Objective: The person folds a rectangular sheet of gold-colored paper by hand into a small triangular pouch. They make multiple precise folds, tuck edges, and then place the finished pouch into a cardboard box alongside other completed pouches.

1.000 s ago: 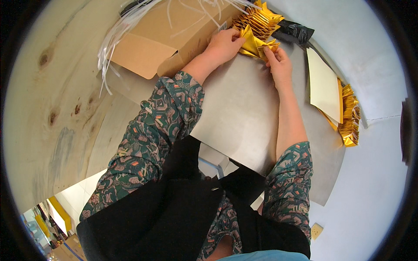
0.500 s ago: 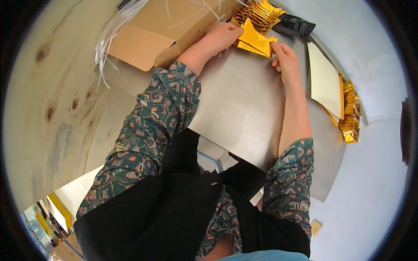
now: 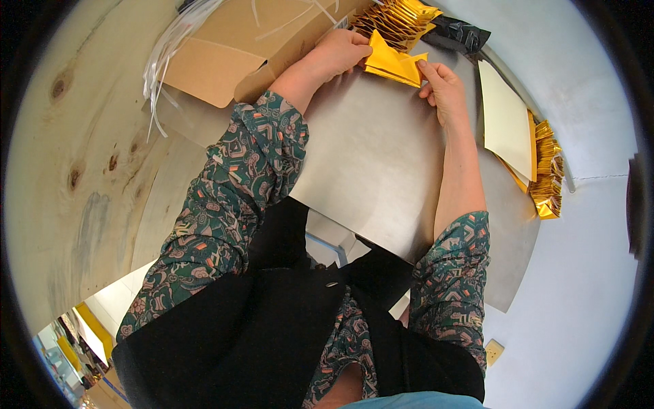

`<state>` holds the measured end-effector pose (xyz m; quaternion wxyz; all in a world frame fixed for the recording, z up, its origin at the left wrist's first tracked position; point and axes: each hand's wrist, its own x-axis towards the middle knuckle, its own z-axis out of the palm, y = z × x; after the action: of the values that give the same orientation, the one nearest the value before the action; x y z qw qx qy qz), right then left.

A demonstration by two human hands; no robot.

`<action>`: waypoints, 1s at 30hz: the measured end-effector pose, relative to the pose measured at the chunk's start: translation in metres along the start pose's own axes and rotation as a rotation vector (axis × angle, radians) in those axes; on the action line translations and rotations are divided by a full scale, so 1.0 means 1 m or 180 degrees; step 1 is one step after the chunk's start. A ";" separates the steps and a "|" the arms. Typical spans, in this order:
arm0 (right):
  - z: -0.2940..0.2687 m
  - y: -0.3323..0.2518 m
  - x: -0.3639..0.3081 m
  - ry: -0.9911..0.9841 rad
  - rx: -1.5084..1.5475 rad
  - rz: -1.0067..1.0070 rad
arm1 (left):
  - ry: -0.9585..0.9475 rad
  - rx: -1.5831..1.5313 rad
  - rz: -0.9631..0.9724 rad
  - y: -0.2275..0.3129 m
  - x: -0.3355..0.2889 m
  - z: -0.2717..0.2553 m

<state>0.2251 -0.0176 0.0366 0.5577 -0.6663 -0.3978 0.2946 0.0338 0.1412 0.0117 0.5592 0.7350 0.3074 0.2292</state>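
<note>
A bright yellow, folded sheet-like piece (image 3: pixel 394 66) is stretched between my two hands above the far part of the metal table. My left hand (image 3: pixel 340 53) pinches its left end between thumb and fingers. At its right end, the thumb and forefinger of my right hand (image 3: pixel 441 88) are closed on the corner, with the other fingers curled. Right behind the piece stands a row of gold, pleated-looking folded pieces (image 3: pixel 395 24), close to my left fingertips. Whether the held piece is paper or foil I cannot make out.
An open cardboard box (image 3: pixel 214 71) with white strips (image 3: pixel 155 85) over its edge lies left of my left forearm. Black plastic (image 3: pixel 463 34) sits at the far right. Cream sheets (image 3: pixel 505 119) and another gold stack (image 3: pixel 547 170) line the wall side of the metal tabletop (image 3: pixel 368 163).
The yellow piece's layers now lie closer together and its lower edge looks flatter. Both hands keep hold of its ends; the whole view has shifted slightly.
</note>
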 end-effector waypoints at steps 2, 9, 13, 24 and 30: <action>0.000 0.000 0.000 0.0000 0.0001 -0.0004 | -0.0042 0.0088 0.0086 0.001 -0.001 -0.001; -0.001 0.000 0.001 -0.0005 -0.0050 -0.0009 | -0.0029 0.0238 0.0025 0.006 -0.004 0.000; -0.001 0.001 0.004 -0.0047 -0.0123 -0.0003 | -0.0001 0.0276 0.0056 0.010 -0.005 0.000; 0.003 0.002 0.006 -0.0026 -0.0274 -0.0063 | 0.0301 0.0278 0.0128 0.013 -0.003 0.002; 0.006 0.003 0.006 -0.0031 -0.0031 -0.0259 | 0.0691 0.0401 0.0533 0.006 0.002 0.009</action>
<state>0.2236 -0.0094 0.0325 0.5640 -0.6509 -0.4287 0.2729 0.0424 0.1357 0.0148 0.4544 0.7626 0.3175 0.3335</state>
